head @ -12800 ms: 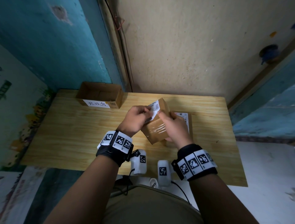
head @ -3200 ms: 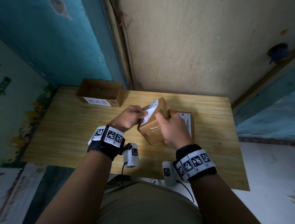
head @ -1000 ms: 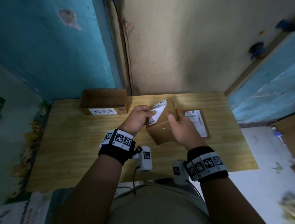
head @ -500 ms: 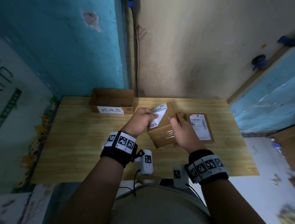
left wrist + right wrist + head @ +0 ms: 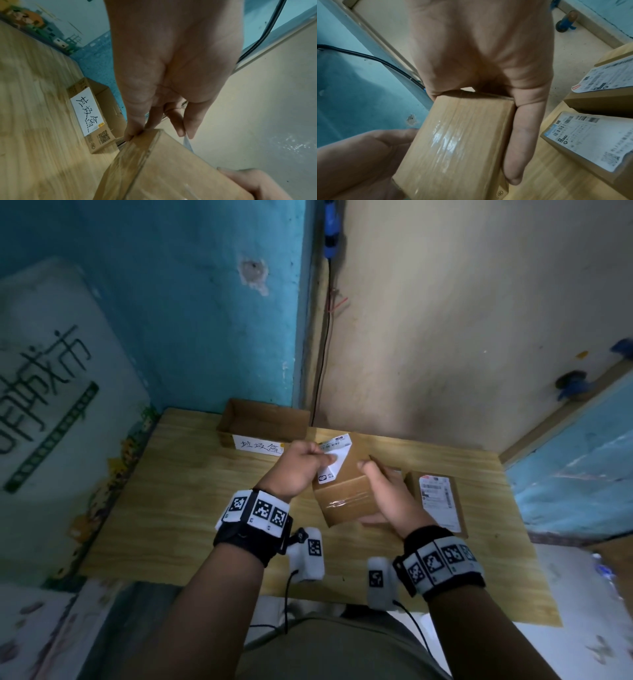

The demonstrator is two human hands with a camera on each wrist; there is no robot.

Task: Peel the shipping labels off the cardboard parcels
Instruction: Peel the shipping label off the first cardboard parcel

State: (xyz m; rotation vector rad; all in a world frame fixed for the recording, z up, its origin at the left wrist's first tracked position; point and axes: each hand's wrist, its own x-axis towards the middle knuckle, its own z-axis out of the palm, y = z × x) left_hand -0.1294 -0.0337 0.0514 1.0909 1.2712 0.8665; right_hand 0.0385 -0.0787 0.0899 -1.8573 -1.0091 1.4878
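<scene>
bare table point(image 5: 178, 508) left (open box point(image 5: 263, 422) behind), labelled parcel point(image 5: 440, 501) crowding right

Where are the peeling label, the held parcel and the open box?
label point(image 5: 337, 460), head view, on its lifted white underside.
parcel point(image 5: 346, 501), head view, on its taped brown face.
open box point(image 5: 260, 436), head view, on its near wall above the handwritten sticker.

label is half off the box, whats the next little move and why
Probably keep pulling the label back with the left hand while the right hand steadies the box: its lifted corner is pinched, but the far strip looks stuck.
</scene>
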